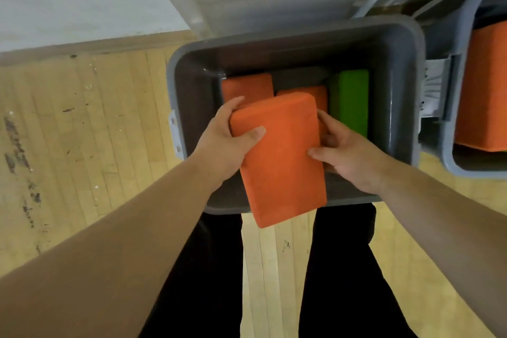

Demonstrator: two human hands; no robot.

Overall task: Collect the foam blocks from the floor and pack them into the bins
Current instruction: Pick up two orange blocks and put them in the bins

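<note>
Legs [343, 269] straddle the floor [274, 269] at 6 o'clock. Above them, left grip [227, 143] and right grip [348, 156] both clamp the orange block [277, 156], tilted, its near end overhanging the grey bin's [175, 71] near rim. Lowered like this, it could catch that rim or jam on the packed orange blocks [247, 86] at 12; the green block [352, 101] at 1 leaves little room.

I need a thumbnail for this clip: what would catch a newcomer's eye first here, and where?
First, the big orange foam block at the centre, gripped by the left hand and right hand above the near edge of the grey bin. Next, the bright green block inside that bin on its right side. A second bin at the right edge holds another orange block.
</note>
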